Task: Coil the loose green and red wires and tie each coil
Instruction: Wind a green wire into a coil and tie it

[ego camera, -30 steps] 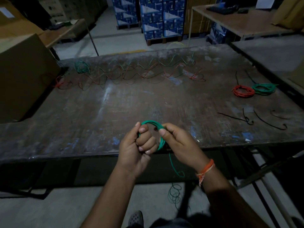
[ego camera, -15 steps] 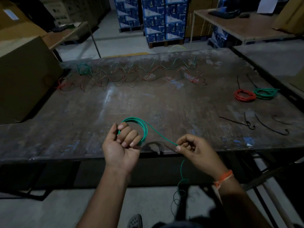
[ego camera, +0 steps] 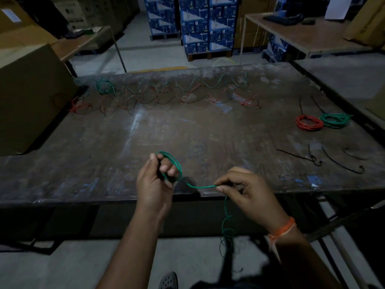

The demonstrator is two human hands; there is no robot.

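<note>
Two finished coils, one red coil (ego camera: pixel 309 122) and one green coil (ego camera: pixel 334 120), are being seen far right of the hands; three black ties (ego camera: pixel 341 162) are being counted nearer right.

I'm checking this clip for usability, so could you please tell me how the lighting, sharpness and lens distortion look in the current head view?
Head view: dim overall, with the worn dark wooden table underlit; the thin green wire coil in the left hand and the strand pinched by the right hand stay legible; wide-angle bending curves the table edges; the tail hanging below the table is blurry.
</note>
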